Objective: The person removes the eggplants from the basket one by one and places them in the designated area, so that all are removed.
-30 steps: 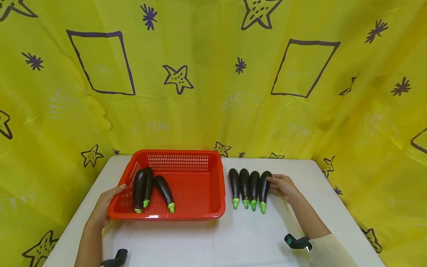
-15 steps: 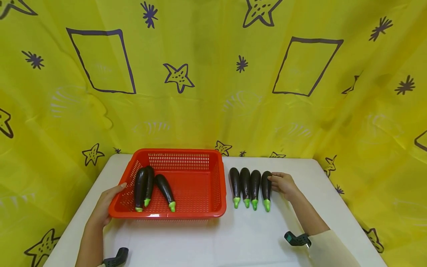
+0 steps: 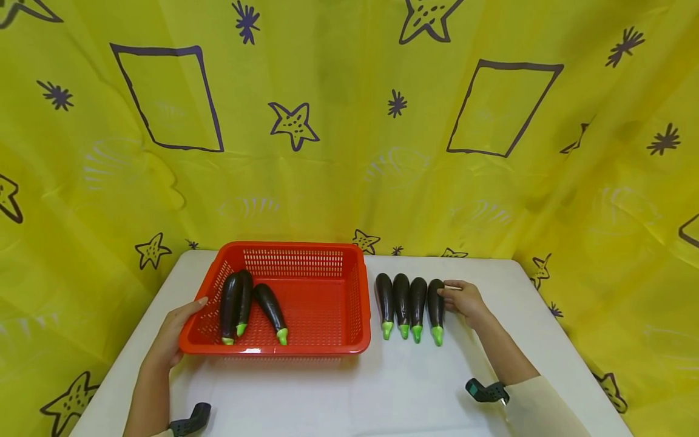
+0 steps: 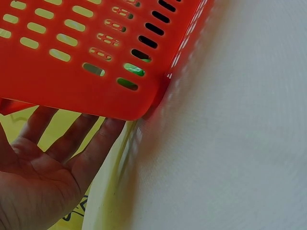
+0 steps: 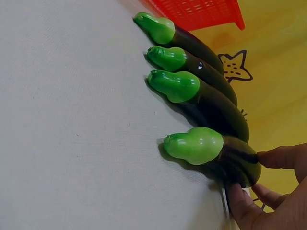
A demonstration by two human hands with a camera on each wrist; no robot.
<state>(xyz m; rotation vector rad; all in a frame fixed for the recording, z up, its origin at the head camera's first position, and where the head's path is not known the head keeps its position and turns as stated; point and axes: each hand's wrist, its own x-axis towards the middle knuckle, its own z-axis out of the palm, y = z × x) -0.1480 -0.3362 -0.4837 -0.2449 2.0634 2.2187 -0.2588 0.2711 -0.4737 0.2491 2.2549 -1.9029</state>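
A red perforated plastic basket (image 3: 306, 350) stands at the left, holding three dark eggplants with green stems, such as this eggplant (image 3: 270, 311). My left hand (image 3: 170, 334) grips its left side, thumb over the rim. In the left wrist view, the fingers (image 4: 88, 153) reach behind the rim. Right of the basket, several eggplants lie in a row on the white table, stems toward me. My right hand (image 3: 463, 302) pinches the upper part of the rightmost eggplant (image 3: 436, 312). In the right wrist view, the thumb and fingers stand on opposite sides of that eggplant (image 5: 199, 146).
The white table (image 3: 327, 400) ends at the back against a yellow curtain (image 3: 338, 170) with drawn stars and rectangles. Curtain also hangs along both sides. Dark devices are strapped to both wrists, including the right wrist device (image 3: 486, 391).
The rightmost eggplant has shifted slightly right, away from its neighbour, with my right hand on it. My left hand stays on the basket. The head view has moved slightly.
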